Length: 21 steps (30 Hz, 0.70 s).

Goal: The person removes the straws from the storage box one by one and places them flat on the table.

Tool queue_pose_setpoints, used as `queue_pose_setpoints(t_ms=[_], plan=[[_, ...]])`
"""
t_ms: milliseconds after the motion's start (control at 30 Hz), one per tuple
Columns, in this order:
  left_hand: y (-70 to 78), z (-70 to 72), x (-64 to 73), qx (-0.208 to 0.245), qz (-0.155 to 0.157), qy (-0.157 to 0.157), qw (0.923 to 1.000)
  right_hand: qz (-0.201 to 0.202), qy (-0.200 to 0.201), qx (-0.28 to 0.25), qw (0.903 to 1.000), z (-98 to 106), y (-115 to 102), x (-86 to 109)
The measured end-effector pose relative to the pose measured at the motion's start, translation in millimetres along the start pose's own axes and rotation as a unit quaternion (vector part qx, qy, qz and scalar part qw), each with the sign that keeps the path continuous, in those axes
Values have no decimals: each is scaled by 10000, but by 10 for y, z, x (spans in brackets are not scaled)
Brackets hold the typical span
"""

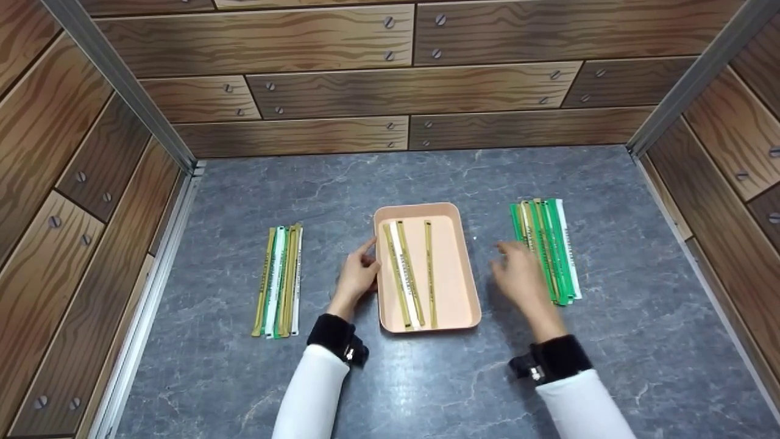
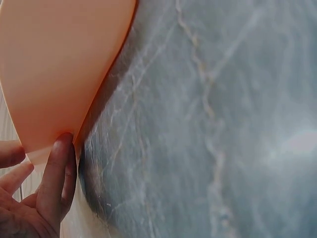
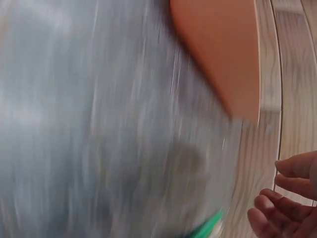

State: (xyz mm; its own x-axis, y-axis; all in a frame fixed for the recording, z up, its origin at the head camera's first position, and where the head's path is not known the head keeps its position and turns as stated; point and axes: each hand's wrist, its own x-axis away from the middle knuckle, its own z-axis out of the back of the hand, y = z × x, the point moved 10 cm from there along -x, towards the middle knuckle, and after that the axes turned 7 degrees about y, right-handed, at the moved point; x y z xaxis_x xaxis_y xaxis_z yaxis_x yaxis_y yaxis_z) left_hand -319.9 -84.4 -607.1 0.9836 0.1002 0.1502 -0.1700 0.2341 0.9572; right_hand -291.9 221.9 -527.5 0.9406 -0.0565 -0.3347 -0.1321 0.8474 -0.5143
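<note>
A peach tray (image 1: 454, 268) holds several long, thin printed strips, like slim stick packets; gold ones and a white one (image 1: 405, 274) lie lengthwise, with a lone gold strip (image 1: 429, 274) apart from them. My left hand (image 1: 358, 272) touches the tray's left wall, its fingertips (image 2: 62, 144) against the outside in the left wrist view. Over the floor right of the tray, my right hand (image 1: 518, 274) has loosely bent fingers and nothing visible in them. It partly covers a bundle of green, gold and white strips (image 1: 557, 250). The right wrist view is blurred.
Left of the tray lies another bundle of gold, green and white strips (image 1: 280, 280). Wood-patterned walls (image 1: 329, 91) enclose the grey marbled surface (image 1: 420, 390) at the back and both sides, with metal rails (image 1: 146, 299) along the edges.
</note>
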Motion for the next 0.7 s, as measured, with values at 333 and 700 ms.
queue_pose_setpoints(t_ms=[333, 700], plan=[[8, 11, -12, -70, -58, 42, 9999, 789, -795, -249, 9934, -598, -813, 217], [23, 8, 21, 23, -3, -12, 10000, 518, -1149, 272, 9916, -1001, -859, 327]])
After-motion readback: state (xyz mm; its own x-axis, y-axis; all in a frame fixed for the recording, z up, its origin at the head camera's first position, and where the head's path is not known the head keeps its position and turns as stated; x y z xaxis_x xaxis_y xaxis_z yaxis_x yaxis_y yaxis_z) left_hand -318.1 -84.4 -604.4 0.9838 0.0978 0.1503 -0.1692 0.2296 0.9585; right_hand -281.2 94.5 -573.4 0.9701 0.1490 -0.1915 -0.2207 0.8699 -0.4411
